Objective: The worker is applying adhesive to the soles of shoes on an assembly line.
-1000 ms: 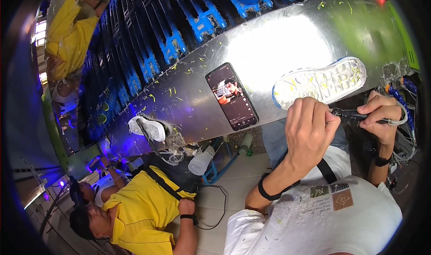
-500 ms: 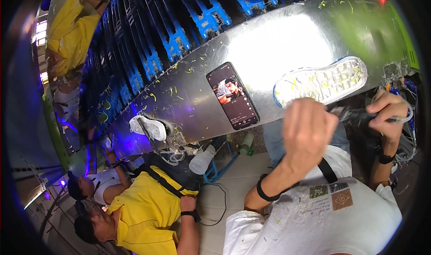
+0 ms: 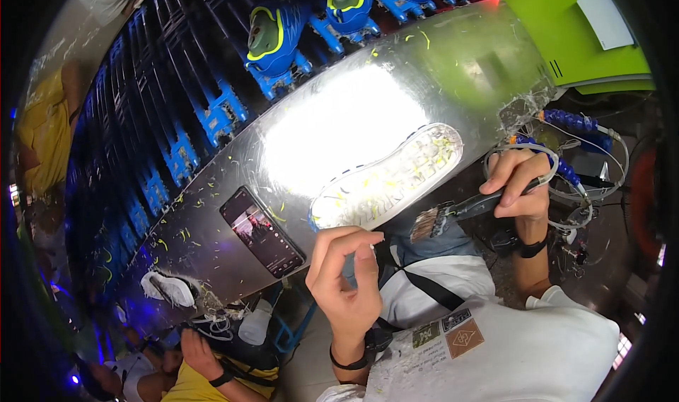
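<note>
In my right hand (image 3: 522, 184), closed round its dark handle, is a flat brush (image 3: 431, 222) with stiff brown bristles pointing left; a clear thin tube loops about the hand. My left hand (image 3: 345, 278) pinches thumb and forefinger together at the bench's near edge; a tiny whitish bit shows at the fingertips, too small to name. Just beyond that hand lies a white shoe sole (image 3: 389, 179), tread side down, with yellow-green shavings scattered in it. Neither the brush nor the left fingers clearly touch the sole.
A phone (image 3: 262, 231) lies on the metal bench (image 3: 205, 243), left of the sole. Beyond runs a conveyor with blue racks (image 3: 223, 112) carrying blue shoes (image 3: 274, 38). A green machine (image 3: 537, 27) and blue coiled hoses (image 3: 569, 121) stand right. A co-worker in yellow (image 3: 187, 388) sits left.
The view has shifted right, bringing more shoes and the green machine in. My left hand has come away from the sole's near end and turned, fingers pinched. My right hand still holds the brush.
</note>
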